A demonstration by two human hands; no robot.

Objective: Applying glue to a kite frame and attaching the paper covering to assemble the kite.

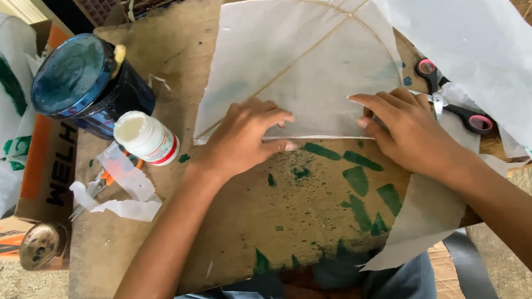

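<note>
In the head view, a white paper kite (299, 60) lay flat on a worn brown table (247, 224), its thin sticks showing through the paper as a crossing spine and a curved bow. The left hand (242, 139) rested palm down on the kite's lower edge near the left corner, its fingers (273, 119) spread flat and pressing the paper, gripping nothing. The right hand (406, 131) lay on the lower right part of the same edge, fingers (366, 101) stretched out and flat against the paper, likewise closed around nothing. The two hands were apart, with a strip of the kite's lower edge between them.

Just right of the right hand sat black scissors with pink-lined handles (455, 100), partly under loose white paper. A large white sheet (486, 54) spread over the table's right side, and another white sheet (418, 219) hung off the near edge beneath the right wrist. Green paint marks (358, 182) dotted the table below the hands. To the left stood a small white bottle with a red band (146, 137), touching a dark blue tin with a lid (84, 83). Torn white paper scraps (122, 191) lay nearby beside a cardboard box (50, 165)
</note>
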